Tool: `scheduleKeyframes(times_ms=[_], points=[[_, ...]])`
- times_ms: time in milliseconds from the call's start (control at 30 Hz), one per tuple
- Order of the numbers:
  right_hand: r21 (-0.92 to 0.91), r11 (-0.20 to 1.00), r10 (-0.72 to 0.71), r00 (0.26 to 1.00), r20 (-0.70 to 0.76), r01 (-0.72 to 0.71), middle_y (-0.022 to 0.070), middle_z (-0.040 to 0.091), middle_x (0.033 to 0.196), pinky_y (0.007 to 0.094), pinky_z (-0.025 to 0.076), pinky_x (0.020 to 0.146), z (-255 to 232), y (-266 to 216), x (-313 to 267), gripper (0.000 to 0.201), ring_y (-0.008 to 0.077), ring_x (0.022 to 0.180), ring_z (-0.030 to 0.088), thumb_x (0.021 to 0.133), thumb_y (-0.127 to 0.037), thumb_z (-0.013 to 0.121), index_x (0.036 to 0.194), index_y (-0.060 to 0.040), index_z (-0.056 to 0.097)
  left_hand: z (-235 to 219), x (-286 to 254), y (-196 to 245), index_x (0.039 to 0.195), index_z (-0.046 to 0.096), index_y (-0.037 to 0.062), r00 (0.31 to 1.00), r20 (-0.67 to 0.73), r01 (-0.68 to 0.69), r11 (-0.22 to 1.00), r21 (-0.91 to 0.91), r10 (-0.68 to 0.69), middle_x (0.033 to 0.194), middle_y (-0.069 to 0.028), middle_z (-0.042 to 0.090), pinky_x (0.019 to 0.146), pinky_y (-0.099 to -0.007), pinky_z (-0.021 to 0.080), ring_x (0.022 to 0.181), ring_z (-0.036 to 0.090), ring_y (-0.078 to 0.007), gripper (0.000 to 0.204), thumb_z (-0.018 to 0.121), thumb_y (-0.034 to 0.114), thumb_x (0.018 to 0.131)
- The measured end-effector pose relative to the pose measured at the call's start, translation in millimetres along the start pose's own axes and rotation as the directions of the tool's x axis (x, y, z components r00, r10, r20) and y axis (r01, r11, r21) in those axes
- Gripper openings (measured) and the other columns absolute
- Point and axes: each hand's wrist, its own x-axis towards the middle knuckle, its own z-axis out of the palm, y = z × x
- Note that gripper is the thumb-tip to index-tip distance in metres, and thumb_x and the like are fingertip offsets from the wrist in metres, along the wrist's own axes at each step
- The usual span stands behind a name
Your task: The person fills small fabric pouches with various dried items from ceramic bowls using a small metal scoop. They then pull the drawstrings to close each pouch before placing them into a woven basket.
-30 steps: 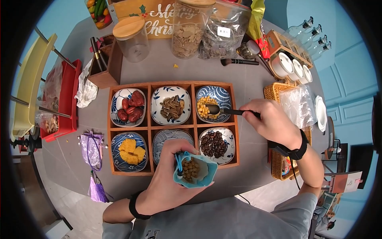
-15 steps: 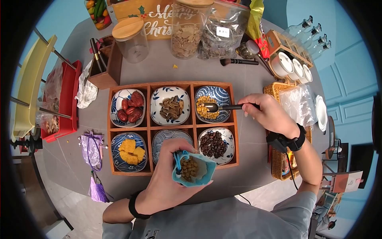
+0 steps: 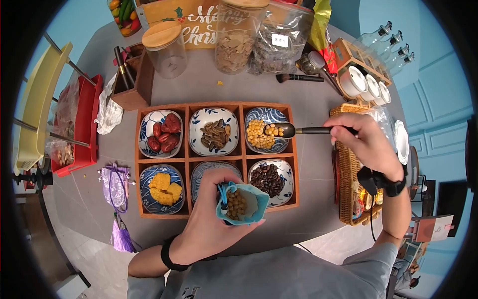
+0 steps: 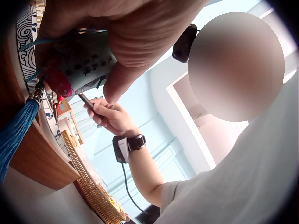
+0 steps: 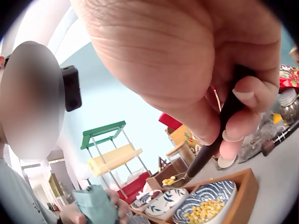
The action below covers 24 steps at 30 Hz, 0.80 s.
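Scoop (image 3: pixel 287 130) slid right loaded with corn (image 3: pixel 272 129), right hand (image 3: pixel 371 142) gripping its handle (image 3: pixel 313 130), left hand (image 3: pixel 206 219) clutching the blue pouch (image 3: pixel 256 204) mouth-up (probably so nothing spilled lol).

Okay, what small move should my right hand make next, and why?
I'd probably have the right hand carry the spoon level toward the blue pouch: it's loaded with yellow kernels and looks raised above their bowl, while the left hand holds the pouch with its mouth facing up.
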Motion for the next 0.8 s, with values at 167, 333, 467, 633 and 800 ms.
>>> scheduleKeyframes(times_ms=[167,333,467,633,800], points=[[-0.074,0.993,-0.09,0.996,0.029,0.092,0.0104,0.067,0.085,0.0306,0.05,0.071,-12.7,-48.0,-22.2,0.017,0.0174,0.076,0.063,0.096,-0.003,0.064,0.109,0.0046,0.071,0.1,2.6,0.1,0.129,0.039,0.0069,1.0,-0.02,-0.01,1.0,0.012,0.01,0.116,-0.0108,0.048,0.088,-0.033,0.049,0.104,0.056,-0.0213,0.078,0.093,0.009,0.074],[-0.189,0.926,-0.325,0.945,0.045,0.327,0.0129,0.068,0.087,0.0344,0.05,0.068,-1.0,-69.3,-34.9,0.015,0.0261,0.076,0.065,0.09,-0.002,0.07,0.103,0.003,0.074,-1.5,3.2,0.1,0.129,0.04,0.0068,1.0,-0.023,-0.01,1.0,0.02,0.01,0.116,-0.0103,0.048,0.087,-0.0318,0.05,0.104,0.056,-0.0198,0.076,0.092,0.008,0.074],[-0.296,0.836,-0.476,0.879,0.024,0.461,0.014,0.069,0.089,0.0348,0.05,0.063,15.7,-86.6,-44.2,0.019,0.0266,0.072,0.065,0.084,-0.001,0.074,0.102,0.0015,0.075,-1.4,1.8,0.7,0.127,0.038,0.0098,0.998,0.012,0.068,0.996,-0.052,-0.068,0.122,-0.0086,0.046,0.097,-0.034,0.047,0.112,0.054,-0.0191,0.081,0.093,0.006,0.069],[-0.298,0.808,-0.56,0.821,-0.116,0.509,0.0119,0.068,0.088,0.033,0.049,0.059,16.4,-87.9,-51.0,0.019,0.021,0.071,0.065,0.082,-0.003,0.076,0.101,0.0012,0.076,-0.2,1.4,-3.0,0.127,0.038,0.0101,1.0,-0.001,0.026,0.999,-0.047,-0.026,0.121,-0.0087,0.048,0.097,-0.034,0.047,0.111,0.054,-0.0191,0.081,0.094,0.005,0.068],[-0.379,0.865,-0.422,0.886,-0.193,0.329,0.0152,0.065,0.092,0.0389,0.052,0.07,8.2,-69.4,-27.8,0.022,0.0312,0.081,0.065,0.085,0.004,0.07,0.106,0.0033,0.071,-1.5,0.1,-1.4,0.128,0.039,0.0076,1.0,-0.01,-0.028,0.999,-0.028,0.028,0.116,-0.011,0.048,0.086,-0.032,0.05,0.104,0.057,-0.0205,0.075,0.092,0.008,0.074]])
